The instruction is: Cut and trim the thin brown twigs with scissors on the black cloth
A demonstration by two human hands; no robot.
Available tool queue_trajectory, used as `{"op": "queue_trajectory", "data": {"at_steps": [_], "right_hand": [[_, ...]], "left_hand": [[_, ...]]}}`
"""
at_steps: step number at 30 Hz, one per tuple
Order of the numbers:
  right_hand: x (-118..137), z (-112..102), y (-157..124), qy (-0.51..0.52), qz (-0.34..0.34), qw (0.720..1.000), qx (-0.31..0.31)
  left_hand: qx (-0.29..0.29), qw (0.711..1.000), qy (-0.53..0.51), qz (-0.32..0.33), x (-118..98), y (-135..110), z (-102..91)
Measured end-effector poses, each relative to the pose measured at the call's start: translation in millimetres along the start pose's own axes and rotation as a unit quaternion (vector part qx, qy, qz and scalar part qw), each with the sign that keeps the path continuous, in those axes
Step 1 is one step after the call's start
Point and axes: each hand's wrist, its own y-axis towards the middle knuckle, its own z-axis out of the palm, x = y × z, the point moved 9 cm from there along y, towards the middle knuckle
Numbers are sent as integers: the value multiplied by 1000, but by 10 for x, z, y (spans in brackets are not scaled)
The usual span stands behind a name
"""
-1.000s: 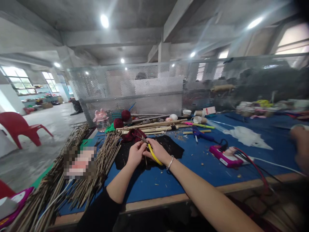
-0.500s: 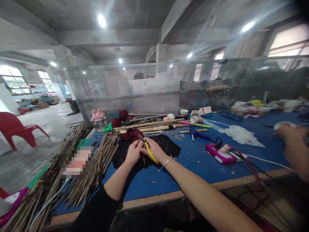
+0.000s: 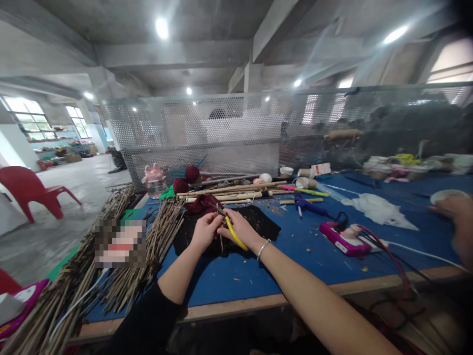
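Note:
My right hand (image 3: 241, 230) is closed on a pair of scissors with yellow handles (image 3: 235, 233), their dark blades pointing up and to the left. Close beside it, my left hand (image 3: 205, 230) has its thumb and fingers pinched together, with whatever they hold too small to make out. A thin twig-like piece (image 3: 221, 241) shows below, between the two hands. Both hands are over a black cloth (image 3: 265, 225) strewn with small scraps. Dark red yarn (image 3: 201, 203) lies in a loose heap just behind the fingers.
Bundles of thin twigs (image 3: 153, 246) lie to the left. Behind are bamboo sticks (image 3: 236, 195), dark red yarn balls (image 3: 192, 173) and a blue glue gun (image 3: 310, 205). A purple power strip (image 3: 342, 240) with cables sits right, near a plastic bag (image 3: 380, 209) and another person's blurred hand (image 3: 456, 209).
The view has shifted slightly, so the table's things appear a little further right. My hands keep nearly the same pose, scissors still in the right. The other person's hand stays by the white cup.

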Motion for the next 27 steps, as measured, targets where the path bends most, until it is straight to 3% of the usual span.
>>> {"op": "queue_trajectory", "data": {"at_steps": [9,14,20,27], "right_hand": [[106,-75,-11,15,27,1000,3],[40,-65,-13,33,52,998,11],[119,-107,-10,52,9,999,8],[87,-97,-13,18,22,999,18]], "left_hand": [[-32,999,-4,-18,36,-18,-52],[14,999,-3,-35,63,-40,63],[71,995,-29,-59,112,-67,206],[52,997,-22,-45,59,-70,177]]}}
